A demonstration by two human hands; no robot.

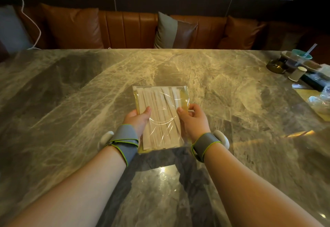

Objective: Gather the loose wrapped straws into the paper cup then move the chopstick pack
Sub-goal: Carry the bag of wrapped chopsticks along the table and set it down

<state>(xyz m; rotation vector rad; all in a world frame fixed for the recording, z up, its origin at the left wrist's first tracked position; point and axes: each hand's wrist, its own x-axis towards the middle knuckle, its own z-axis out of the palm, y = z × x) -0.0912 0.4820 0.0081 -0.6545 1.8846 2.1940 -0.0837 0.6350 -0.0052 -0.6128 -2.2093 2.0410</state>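
Note:
A clear plastic pack of paper-wrapped chopsticks point(160, 108) is held over the middle of the marble table point(71, 92). My left hand point(138, 119) grips its left edge, thumb on top. On the pack's right edge my right hand point(193, 119) pinches the plastic. Both wrists wear grey bands with green trim. A small white paper cup point(297, 74) stands far off at the table's right edge. I see no loose wrapped straws on the table or in the cup.
At the far right sit a dark bowl point(275, 66), a plastic drink cup with a straw point(301, 57), a dark tray point(314, 82) and crumpled clear plastic point(321, 100). A brown leather bench with cushions point(169, 30) runs behind the table.

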